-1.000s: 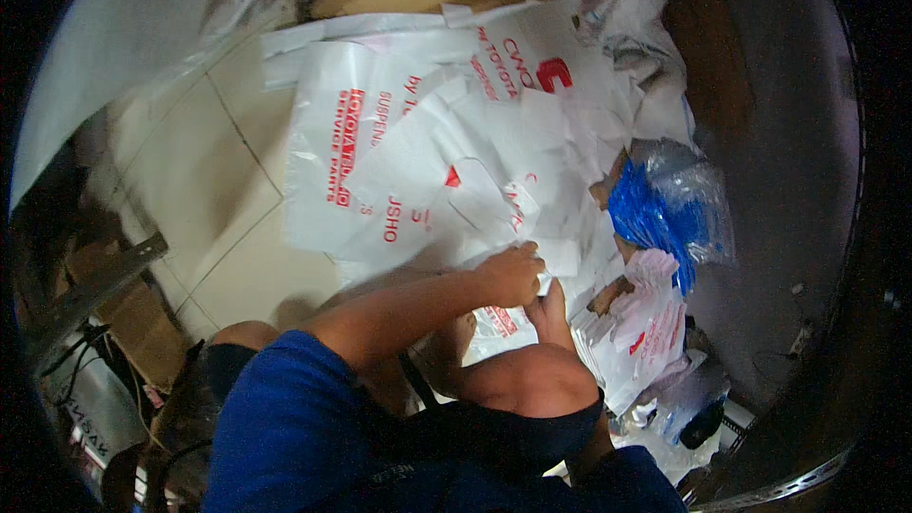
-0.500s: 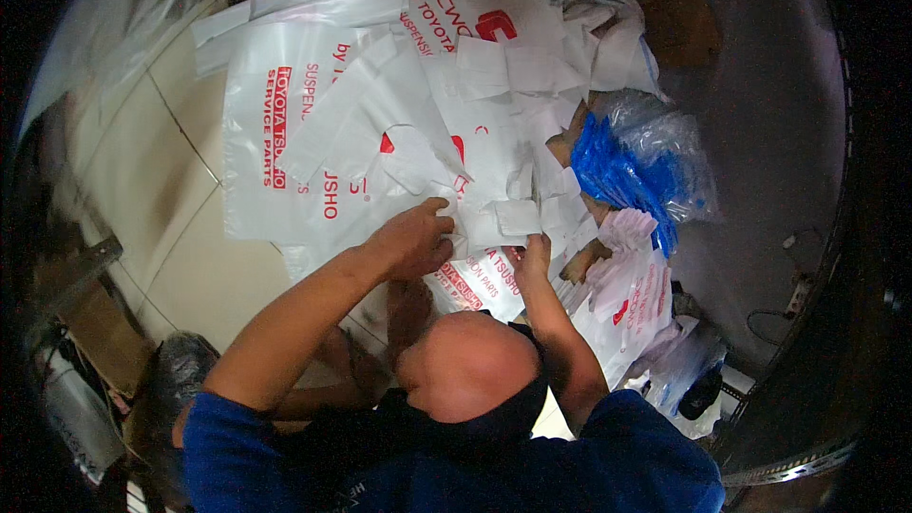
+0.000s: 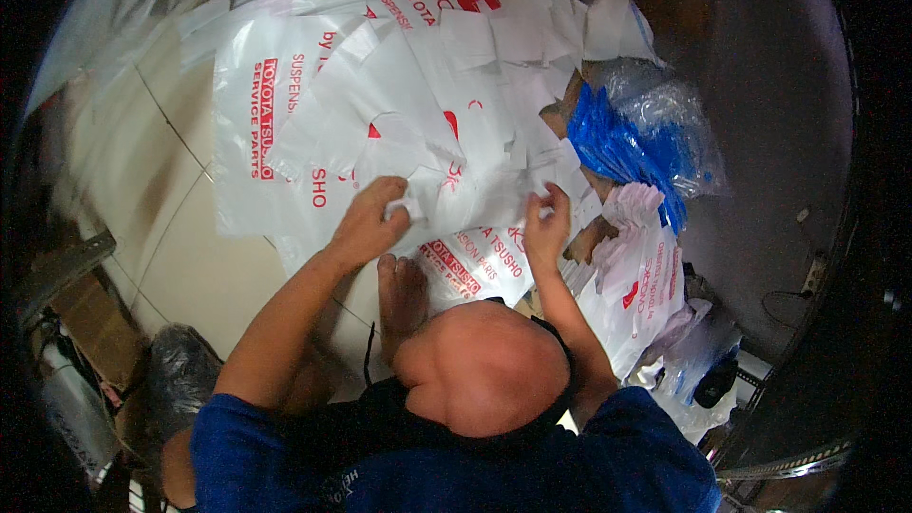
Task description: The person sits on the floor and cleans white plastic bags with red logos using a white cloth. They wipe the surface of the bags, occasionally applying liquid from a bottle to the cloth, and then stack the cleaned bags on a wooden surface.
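My left hand [image 3: 372, 220] is half closed over the pile, with a small piece of white plastic [image 3: 410, 203] pinched between thumb and forefinger. My right hand [image 3: 549, 226] is bent at the fingers, its thumb and fingertips at the edge of a blurred white plastic sheet [image 3: 489, 201] that lies between both hands. Motion smears this sheet, so its outline cannot be made out. Under and beyond the hands spreads a heap of flat white plastic bags [image 3: 328, 109] with red print. Smaller white cut pieces [image 3: 470, 38] overlap on top of it.
Blue plastic wrap [image 3: 617, 147] and clear film [image 3: 665, 119] lie right of the heap. Nearer on that side are more printed white bags [image 3: 632, 294]. Pale floor tiles [image 3: 176, 166] show at left, with a cardboard box [image 3: 100, 323] near the left edge. A bare foot [image 3: 404, 299] rests below the heap.
My hands have moved apart, the left one leftward and the right one slightly right and up. The small white square near my right hand has given way to a blurred white sheet between my hands.
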Demonstrator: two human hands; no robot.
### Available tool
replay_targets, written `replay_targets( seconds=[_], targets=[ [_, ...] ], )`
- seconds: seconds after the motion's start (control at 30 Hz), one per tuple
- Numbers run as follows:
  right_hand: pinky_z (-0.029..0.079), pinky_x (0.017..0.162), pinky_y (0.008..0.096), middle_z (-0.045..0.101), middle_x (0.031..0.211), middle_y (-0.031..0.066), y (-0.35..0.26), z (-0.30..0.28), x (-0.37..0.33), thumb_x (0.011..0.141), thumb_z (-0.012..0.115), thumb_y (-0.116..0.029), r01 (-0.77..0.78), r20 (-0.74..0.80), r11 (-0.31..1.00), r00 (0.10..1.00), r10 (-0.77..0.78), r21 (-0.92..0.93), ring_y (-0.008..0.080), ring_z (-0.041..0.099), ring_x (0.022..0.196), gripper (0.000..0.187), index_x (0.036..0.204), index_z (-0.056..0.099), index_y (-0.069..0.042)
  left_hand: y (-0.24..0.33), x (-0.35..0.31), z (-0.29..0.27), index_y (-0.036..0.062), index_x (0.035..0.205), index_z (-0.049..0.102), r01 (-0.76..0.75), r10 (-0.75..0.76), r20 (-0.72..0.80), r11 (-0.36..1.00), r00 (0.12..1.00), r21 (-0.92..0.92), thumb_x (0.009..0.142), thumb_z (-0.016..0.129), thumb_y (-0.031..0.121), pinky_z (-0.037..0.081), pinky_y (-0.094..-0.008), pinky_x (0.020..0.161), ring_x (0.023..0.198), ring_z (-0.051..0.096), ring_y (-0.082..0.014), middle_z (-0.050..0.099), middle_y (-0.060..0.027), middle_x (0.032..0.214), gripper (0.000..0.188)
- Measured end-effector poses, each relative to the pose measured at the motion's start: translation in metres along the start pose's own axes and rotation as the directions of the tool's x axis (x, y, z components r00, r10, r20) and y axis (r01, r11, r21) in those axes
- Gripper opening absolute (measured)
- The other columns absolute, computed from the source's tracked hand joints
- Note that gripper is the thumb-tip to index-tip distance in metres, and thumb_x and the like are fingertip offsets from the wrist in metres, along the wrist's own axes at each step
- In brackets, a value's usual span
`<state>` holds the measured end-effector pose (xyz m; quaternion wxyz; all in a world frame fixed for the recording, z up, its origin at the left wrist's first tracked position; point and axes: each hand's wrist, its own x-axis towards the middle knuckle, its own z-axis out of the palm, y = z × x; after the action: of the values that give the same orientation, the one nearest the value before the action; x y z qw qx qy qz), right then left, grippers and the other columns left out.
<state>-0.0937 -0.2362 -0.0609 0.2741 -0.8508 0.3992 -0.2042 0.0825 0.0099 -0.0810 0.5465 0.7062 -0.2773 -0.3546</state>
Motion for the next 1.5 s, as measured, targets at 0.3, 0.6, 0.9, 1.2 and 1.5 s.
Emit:
replay_targets(
  seconds=[0.3, 0.6, 0.9, 1.2, 1.5],
  targets=[
    [0.045, 0.088, 0.0414, 0.055, 0.115, 0.0183, -0.080, 0.075, 0.043, 0.079, 0.067, -0.014, 0.565, 0.366, 0.813, 0.792, -0.489, -0.137, 0.0326, 0.056, 0.103, 0.053, 0.127, 0.047, -0.002, 0.008, -0.003, 0.000, -0.0059, 0.105, 0.059, -0.153, 0.131, 0.173, 0.980, 0.976, 0.124, 0.074, 0.054, 0.012, 0.043, -0.0370, 0.095, 0.108, 0.055, -0.0331, 0.054, -0.0205, 0.120, 0.036],
    [0.048, 0.082, 0.0458, 0.058, 0.112, 0.0255, -0.031, 0.092, 0.118, 0.081, 0.063, -0.026, -0.357, 0.581, 0.932, 0.770, 0.262, 0.053, 0.0422, 0.061, 0.088, 0.053, 0.125, 0.047, -0.001, -0.007, -0.019, -0.004, -0.0065, 0.101, 0.059, -0.069, 0.058, 0.075, 0.985, 0.996, 0.156, 0.073, 0.055, 0.011, 0.044, -0.0374, 0.093, 0.109, 0.055, -0.0343, 0.053, -0.0204, 0.121, 0.033],
    [0.043, 0.091, 0.0475, 0.057, 0.113, 0.0204, -0.087, 0.085, 0.095, 0.077, 0.070, -0.026, 0.478, 0.241, 0.832, 0.875, -0.421, -0.282, 0.0367, 0.058, 0.098, 0.071, 0.136, 0.037, -0.004, -0.015, -0.027, -0.012, -0.0025, 0.099, 0.059, -0.087, 0.079, 0.058, 0.984, 0.995, 0.157, 0.074, 0.056, 0.011, 0.043, -0.0409, 0.094, 0.110, 0.054, -0.0365, 0.052, -0.0197, 0.123, 0.029],
    [0.044, 0.089, 0.0474, 0.058, 0.115, 0.0173, -0.105, 0.106, 0.171, 0.079, 0.066, -0.039, 0.323, 0.427, 0.865, 0.893, -0.144, -0.384, 0.0341, 0.057, 0.107, 0.068, 0.132, 0.040, -0.004, -0.023, -0.028, -0.006, -0.0014, 0.096, 0.059, -0.105, 0.097, 0.058, 0.982, 0.994, 0.154, 0.075, 0.059, 0.013, 0.044, -0.0407, 0.094, 0.112, 0.052, -0.0372, 0.050, -0.0200, 0.125, 0.025],
    [0.047, 0.088, 0.0410, 0.061, 0.108, 0.0196, -0.141, 0.125, 0.128, 0.080, 0.067, -0.033, 0.435, 0.435, 0.812, 0.864, -0.254, -0.390, 0.0306, 0.060, 0.101, 0.068, 0.136, 0.039, -0.006, -0.021, -0.036, -0.008, -0.0011, 0.094, 0.061, -0.145, 0.134, 0.059, 0.955, 0.989, 0.260, 0.078, 0.062, 0.014, 0.041, -0.0410, 0.098, 0.116, 0.050, -0.0367, 0.048, -0.0200, 0.128, 0.022]
  ],
)
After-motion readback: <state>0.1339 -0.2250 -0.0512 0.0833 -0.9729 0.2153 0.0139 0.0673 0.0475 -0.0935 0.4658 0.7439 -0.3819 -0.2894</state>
